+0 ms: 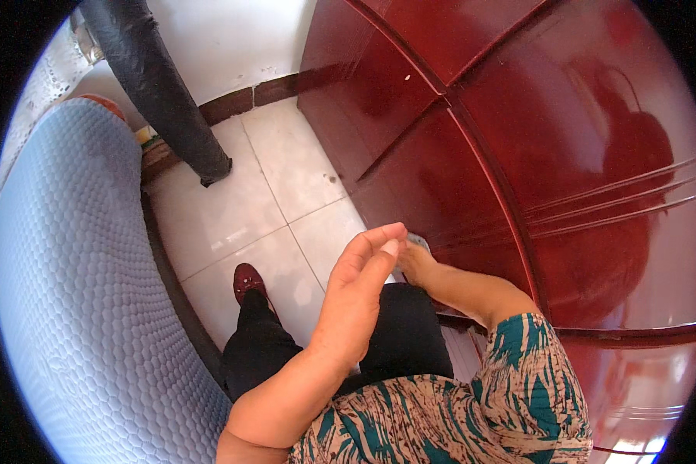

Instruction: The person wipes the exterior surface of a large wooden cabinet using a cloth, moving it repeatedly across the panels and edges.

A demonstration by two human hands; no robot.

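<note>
My left hand is raised in the middle of the view, above my lap. Its fingers are bent and held together, with the thumb tip close against them; whatever may lie between them does not show. Behind it, my right hand is low beside the dark red glossy cabinet, mostly covered by the left hand. A small greyish thing shows at its far side, too little of it to name. The fingers of the right hand are hidden.
A bed or padded seat with a light blue quilted cover runs along the left. A black-wrapped post or pipe slants down to the pale tiled floor. One dark red shoe stands on the tiles. A white wall rises behind.
</note>
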